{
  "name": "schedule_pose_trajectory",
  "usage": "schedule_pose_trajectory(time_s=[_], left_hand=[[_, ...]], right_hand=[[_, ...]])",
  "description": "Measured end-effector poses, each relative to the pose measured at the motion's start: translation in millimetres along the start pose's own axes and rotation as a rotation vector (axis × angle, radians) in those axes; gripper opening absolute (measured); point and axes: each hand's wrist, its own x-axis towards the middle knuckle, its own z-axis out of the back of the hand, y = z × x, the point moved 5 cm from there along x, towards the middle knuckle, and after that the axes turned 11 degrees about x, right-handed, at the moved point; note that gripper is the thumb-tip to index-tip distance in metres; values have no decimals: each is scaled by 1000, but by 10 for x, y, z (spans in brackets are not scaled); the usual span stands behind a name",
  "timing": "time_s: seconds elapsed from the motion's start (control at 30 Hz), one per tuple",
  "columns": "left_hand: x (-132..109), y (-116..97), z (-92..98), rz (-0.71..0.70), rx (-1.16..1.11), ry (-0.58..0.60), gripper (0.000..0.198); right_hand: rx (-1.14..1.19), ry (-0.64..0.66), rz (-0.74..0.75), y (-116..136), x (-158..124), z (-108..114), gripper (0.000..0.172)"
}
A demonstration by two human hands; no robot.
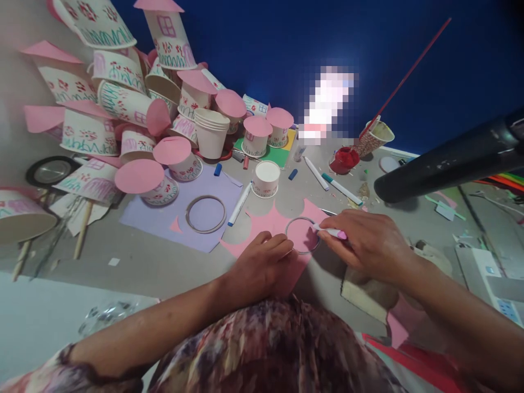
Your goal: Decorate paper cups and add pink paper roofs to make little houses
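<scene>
From my remote seat I take the thin ring (302, 218) as the middle of my dial. It is round, narrow-rimmed and greyish, lying flat on a smooth sheet of pink paper (268, 221) whose far edge is scalloped by curved cut-outs that leave sharp points. At nine to ten o'clock, lavender paper (204, 243) lies flat with a thicker-rimmed second ring (188, 214) resting on it.

The left hand (262, 261) sits at eight o'clock, fingers curled inward, fingertips against the near rim; I cannot tell whether it pinches the ring or only presses it. The right hand (364, 240), at three o'clock, has thumb and fingers closed round a white-barrelled marker (328, 231), its tip touching the rim at two.

At eleven, a drawn-on white cup (266, 186) stands upside down on the grey table (164, 262). From ten to eleven, white paper-cup houses (131, 103) with crayon-like scribbles and pink roofs are heaped high. At one, a teal marker (341, 188) lies before a red-smeared pot (344, 160). From two o'clock a dark, glossy tube (442, 161) slants in, covering part of the table, and the right forearm partly hides a beige bundle at four.
</scene>
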Motion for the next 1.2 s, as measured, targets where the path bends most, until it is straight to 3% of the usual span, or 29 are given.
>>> schedule_pose_trajectory(time_s=[0.2, 0.33, 0.67, 0.83, 1.2], left_hand=[[-10, -15, 30, 4, -4, -7, 15], [-11, -26, 7, 11, 15, -9, 17], [-2, -17, 16, 21, -3, 20, 19], [-2, -9, 16, 2, -5, -9, 22], [13, -27, 7, 9, 85, -22, 10]], right_hand=[[-133, 117, 17, 38, 62, -107, 31], [-144, 229, -67, 24, 67, -156, 26], [85, 380, -228, 38, 156, -225, 26], [316, 305, -324, -80, 201, -261, 23], [880, 104, -667, -292, 169, -488, 20]])
